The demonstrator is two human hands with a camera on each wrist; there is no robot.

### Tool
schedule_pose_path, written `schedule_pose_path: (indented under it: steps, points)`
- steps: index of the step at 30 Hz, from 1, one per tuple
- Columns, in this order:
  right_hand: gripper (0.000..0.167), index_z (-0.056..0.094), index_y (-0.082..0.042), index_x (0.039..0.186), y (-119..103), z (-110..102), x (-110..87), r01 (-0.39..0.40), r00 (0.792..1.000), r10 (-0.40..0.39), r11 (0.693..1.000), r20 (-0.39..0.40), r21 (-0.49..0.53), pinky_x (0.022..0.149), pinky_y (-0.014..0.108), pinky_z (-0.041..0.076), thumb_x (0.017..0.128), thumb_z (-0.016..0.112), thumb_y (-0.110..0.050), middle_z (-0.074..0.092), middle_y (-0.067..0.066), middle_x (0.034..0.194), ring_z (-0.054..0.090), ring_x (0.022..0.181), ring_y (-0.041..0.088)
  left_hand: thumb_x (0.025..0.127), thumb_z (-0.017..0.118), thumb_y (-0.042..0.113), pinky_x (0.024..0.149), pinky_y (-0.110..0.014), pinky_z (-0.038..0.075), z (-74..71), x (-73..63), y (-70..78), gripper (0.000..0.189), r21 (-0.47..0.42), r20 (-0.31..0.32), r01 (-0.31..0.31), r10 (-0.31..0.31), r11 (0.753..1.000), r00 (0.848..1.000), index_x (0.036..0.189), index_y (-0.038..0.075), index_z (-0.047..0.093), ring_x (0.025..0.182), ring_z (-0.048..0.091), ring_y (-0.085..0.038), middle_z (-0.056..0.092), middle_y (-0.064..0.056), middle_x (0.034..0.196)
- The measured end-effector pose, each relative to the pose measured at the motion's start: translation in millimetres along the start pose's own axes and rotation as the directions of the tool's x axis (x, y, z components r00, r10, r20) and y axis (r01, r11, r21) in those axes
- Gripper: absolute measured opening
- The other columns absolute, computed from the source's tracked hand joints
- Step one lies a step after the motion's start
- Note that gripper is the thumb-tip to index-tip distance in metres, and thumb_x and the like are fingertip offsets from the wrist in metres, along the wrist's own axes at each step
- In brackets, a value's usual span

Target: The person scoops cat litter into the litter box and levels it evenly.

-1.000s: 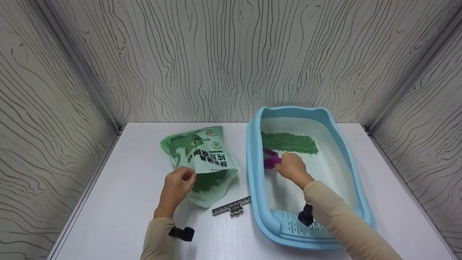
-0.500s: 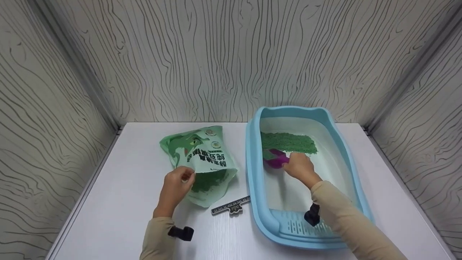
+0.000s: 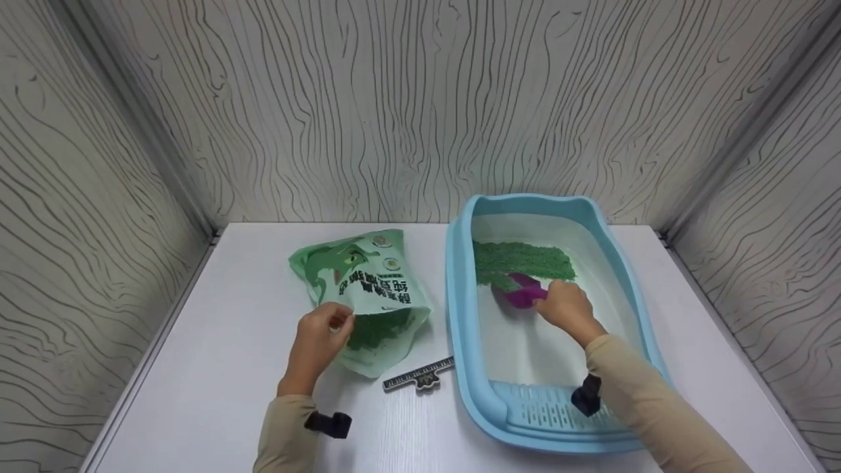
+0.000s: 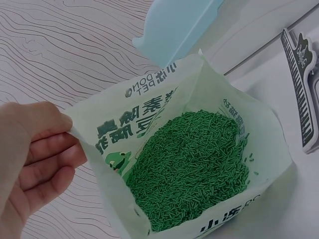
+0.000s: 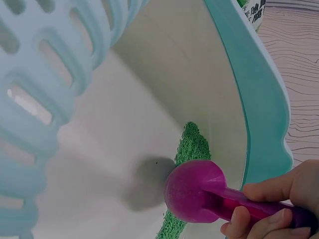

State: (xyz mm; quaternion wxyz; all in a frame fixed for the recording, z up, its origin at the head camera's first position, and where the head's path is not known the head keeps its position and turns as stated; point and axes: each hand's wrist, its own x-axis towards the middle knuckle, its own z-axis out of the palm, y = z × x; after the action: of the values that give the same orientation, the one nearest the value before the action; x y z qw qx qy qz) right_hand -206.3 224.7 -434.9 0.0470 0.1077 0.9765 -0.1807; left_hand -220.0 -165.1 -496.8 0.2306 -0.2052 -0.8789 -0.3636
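My left hand (image 3: 317,338) pinches the edge of an open pale green cat litter bag (image 3: 394,289), which lies on the table. Green litter pellets (image 4: 189,169) fill much of the bag in the left wrist view. Inside the light blue litter box (image 3: 462,355), my right hand (image 3: 570,310) grips the handle of a purple scoop (image 5: 194,191). The scoop is held above the box floor, tilted to the left, with green pellets at its lip. A band of pellets (image 3: 529,260) lies across the far part of the floor. In the right wrist view the scoop hides part of it.
A black and white bag clip (image 3: 419,377) lies on the white table (image 3: 223,355) between bag and box. The box's slotted step (image 3: 545,407) is at its near end. Wood-patterned walls (image 3: 394,112) enclose the table at the back and both sides.
My right hand has moved the scoop rightward, away from the box's left wall. Pellets at its lip now extend a fresh strip along the near side of the band. The left hand stays put.
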Motion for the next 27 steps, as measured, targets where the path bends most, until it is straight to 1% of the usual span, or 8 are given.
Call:
schedule_pose_path:
  steps: [2,10,12,17,20,24,27]
  points:
    - [0.027,0.063,0.009,0.086,4.1,-1.7,-0.1,-0.006,1.000,0.006,1.000,0.004,0.001,0.053,0.033,0.042,0.087,0.061,-0.018,0.067,0.025,0.083,0.050,0.065,0.021,0.082,0.070,0.002,0.062,-0.030,0.057,-0.1,0.1,0.1,0.004,0.001,0.000,-0.005,0.005,1.000,1.000,0.082,0.004,0.067,0.067,0.065,-0.015,0.070,-0.007,0.076]
    - [0.028,0.063,0.009,0.085,19.7,-7.1,-0.4,-0.025,1.000,0.025,0.999,-0.019,-0.021,0.054,0.035,0.043,0.087,0.060,-0.019,0.067,0.027,0.086,0.050,0.066,0.022,0.083,0.070,0.002,0.063,-0.029,0.057,1.6,-0.1,-0.4,0.004,0.011,-0.003,0.016,-0.016,1.000,1.000,0.083,0.005,0.067,0.068,0.065,-0.015,0.070,-0.006,0.077]
    - [0.028,0.062,0.008,0.084,23.7,-8.8,-0.5,-0.028,0.999,0.028,0.999,-0.020,-0.016,0.054,0.034,0.042,0.087,0.060,-0.019,0.066,0.026,0.083,0.049,0.066,0.022,0.083,0.070,0.003,0.063,-0.029,0.057,1.3,0.0,-0.2,0.004,0.009,-0.002,0.021,-0.021,1.000,1.000,0.082,0.005,0.067,0.068,0.065,-0.015,0.070,-0.006,0.077]
    - [0.027,0.058,0.006,0.081,33.4,-13.7,-1.7,-0.047,0.999,0.047,0.999,-0.009,0.000,0.053,0.031,0.037,0.087,0.060,-0.020,0.057,0.015,0.073,0.043,0.065,0.021,0.082,0.070,0.003,0.063,-0.027,0.057,0.1,0.3,0.3,0.003,0.013,0.009,0.032,-0.032,0.999,0.999,0.082,0.004,0.067,0.069,0.065,-0.014,0.071,-0.007,0.077]
    - [0.027,0.057,0.006,0.081,39.3,-17.0,-2.7,-0.061,0.998,0.061,0.998,-0.008,-0.001,0.053,0.031,0.036,0.088,0.060,-0.020,0.054,0.012,0.071,0.042,0.066,0.021,0.082,0.070,0.003,0.062,-0.027,0.057,0.1,0.6,0.0,0.003,0.013,0.003,0.014,-0.014,1.000,1.000,0.082,0.003,0.067,0.068,0.065,-0.014,0.070,-0.007,0.077]
    - [0.026,0.056,0.005,0.077,49.4,-20.9,-3.4,-0.051,0.998,0.051,0.999,-0.022,-0.013,0.055,0.032,0.036,0.087,0.060,-0.019,0.052,0.011,0.069,0.041,0.065,0.021,0.082,0.070,0.002,0.061,-0.028,0.057,1.1,0.5,-1.0,0.004,0.004,-0.007,-0.007,0.007,1.000,1.000,0.082,0.004,0.067,0.067,0.066,-0.015,0.070,-0.007,0.076]
    - [0.025,0.054,0.003,0.075,56.2,-24.1,-3.9,-0.057,0.998,0.057,0.998,-0.025,-0.007,0.054,0.032,0.036,0.087,0.059,-0.019,0.051,0.011,0.069,0.041,0.066,0.022,0.081,0.071,0.002,0.061,-0.028,0.057,0.8,0.1,-1.4,0.004,0.000,-0.011,-0.009,0.009,1.000,1.000,0.082,0.004,0.067,0.067,0.066,-0.016,0.070,-0.007,0.076]
